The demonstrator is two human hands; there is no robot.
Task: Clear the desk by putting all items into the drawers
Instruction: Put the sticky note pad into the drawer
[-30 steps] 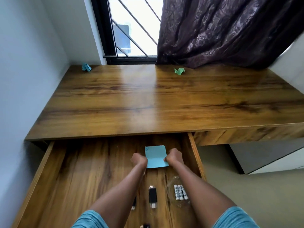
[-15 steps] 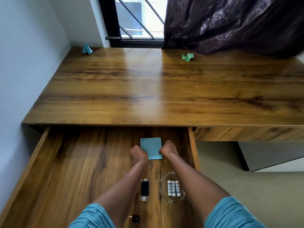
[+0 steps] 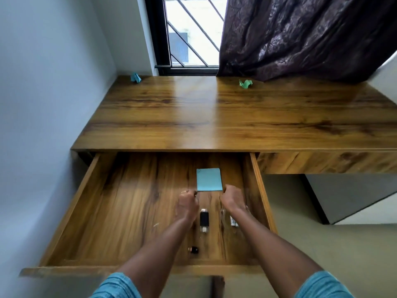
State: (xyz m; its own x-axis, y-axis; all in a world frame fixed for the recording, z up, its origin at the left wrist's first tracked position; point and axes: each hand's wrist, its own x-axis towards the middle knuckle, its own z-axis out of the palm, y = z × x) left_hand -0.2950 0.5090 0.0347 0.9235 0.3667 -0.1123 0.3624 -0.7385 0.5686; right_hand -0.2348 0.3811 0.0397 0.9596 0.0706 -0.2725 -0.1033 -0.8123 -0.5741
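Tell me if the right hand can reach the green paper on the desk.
Probably, with a stretch: the right hand is in the drawer, the green paper lies at the desk's far edge, and nothing stands between.

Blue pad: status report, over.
Left hand and right hand curled by near corners of blue pad, grip unclear. Pad flat in open drawer. Teal scrap, green scrap on desk, nothing blocking them.
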